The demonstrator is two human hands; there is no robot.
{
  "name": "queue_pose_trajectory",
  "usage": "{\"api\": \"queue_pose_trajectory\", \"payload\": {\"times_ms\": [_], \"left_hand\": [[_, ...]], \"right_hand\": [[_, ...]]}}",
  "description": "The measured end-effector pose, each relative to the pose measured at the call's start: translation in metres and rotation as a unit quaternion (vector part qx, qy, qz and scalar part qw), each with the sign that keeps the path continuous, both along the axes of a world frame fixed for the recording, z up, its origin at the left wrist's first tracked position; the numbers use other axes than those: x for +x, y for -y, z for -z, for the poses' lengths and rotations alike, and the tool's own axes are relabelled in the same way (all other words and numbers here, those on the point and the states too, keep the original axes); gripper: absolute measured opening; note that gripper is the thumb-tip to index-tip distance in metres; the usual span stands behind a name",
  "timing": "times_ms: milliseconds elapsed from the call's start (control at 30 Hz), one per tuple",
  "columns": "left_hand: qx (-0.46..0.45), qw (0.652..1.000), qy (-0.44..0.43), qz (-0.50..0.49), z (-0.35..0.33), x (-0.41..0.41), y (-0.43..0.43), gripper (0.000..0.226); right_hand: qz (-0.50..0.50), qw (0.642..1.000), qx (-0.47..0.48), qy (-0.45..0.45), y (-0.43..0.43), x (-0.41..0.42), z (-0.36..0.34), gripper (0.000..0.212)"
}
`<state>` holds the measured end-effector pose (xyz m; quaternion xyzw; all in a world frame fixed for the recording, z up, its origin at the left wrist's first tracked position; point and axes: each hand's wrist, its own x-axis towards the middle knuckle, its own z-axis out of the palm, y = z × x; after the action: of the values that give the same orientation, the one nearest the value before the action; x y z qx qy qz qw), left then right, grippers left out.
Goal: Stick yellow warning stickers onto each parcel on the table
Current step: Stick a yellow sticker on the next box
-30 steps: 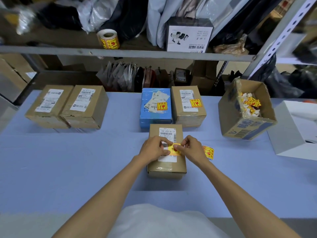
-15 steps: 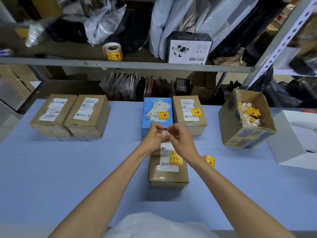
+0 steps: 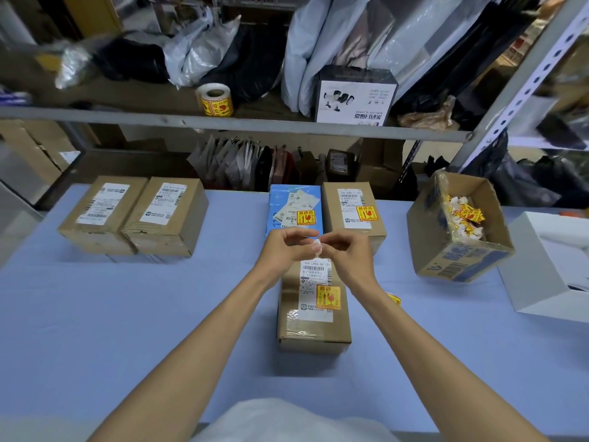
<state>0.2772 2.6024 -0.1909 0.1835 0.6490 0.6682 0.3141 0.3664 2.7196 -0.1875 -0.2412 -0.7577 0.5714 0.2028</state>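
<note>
While both hands are raised above the table [image 3: 95,314], I hold them close together over the far end of the near parcel [image 3: 314,323]. My left hand [image 3: 287,247] has its fingers curled, with thumb and forefinger pinching a small white scrap [image 3: 317,248]. My right hand [image 3: 347,253] is curled likewise and pinches the same scrap from the other side. Neither hand touches a parcel.

The near parcel lies flat, directly in front of me. Its sticker [image 3: 328,296] is on the top face, overlapping the right edge of the white label.

Behind it, at the far edge, the blue parcel [image 3: 294,202] and the rear parcel [image 3: 352,224] stand side by side, touching. Each carries a yellow sticker on its label.

At far left, two brown parcels [image 3: 134,218] stand side by side, touching, each with a white label on top.

A loose sticker [image 3: 394,299] lies on the table just right of the near parcel, partly hidden by my right forearm.

At right, an open carton [image 3: 459,263] sits tilted and contains yellow and white scraps. A white box [image 3: 548,275] stands beside it. A sticker roll [image 3: 215,100] stands on the shelf above.
</note>
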Motion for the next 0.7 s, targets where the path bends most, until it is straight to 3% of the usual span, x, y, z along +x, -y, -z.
{"api": "queue_pose_trajectory", "payload": {"times_ms": [100,300,467,700], "left_hand": [[-0.007,0.999,-0.009,-0.040,0.000,-0.004,-0.002,0.026],[-0.020,0.998,-0.001,-0.060,-0.002,-0.005,-0.008,0.023],[-0.023,0.995,0.089,-0.041,-0.005,-0.006,-0.011,0.011],[-0.001,0.996,0.081,0.029,-0.004,-0.003,-0.005,0.019]], "right_hand": [[-0.021,0.999,-0.045,-0.009,0.003,0.001,-0.002,0.021],[0.025,0.999,-0.006,-0.040,0.008,0.002,-0.003,0.019],[-0.013,0.969,0.244,-0.032,0.005,0.004,0.006,0.012],[-0.003,0.972,0.237,0.008,-0.002,0.005,-0.002,0.010]]}}
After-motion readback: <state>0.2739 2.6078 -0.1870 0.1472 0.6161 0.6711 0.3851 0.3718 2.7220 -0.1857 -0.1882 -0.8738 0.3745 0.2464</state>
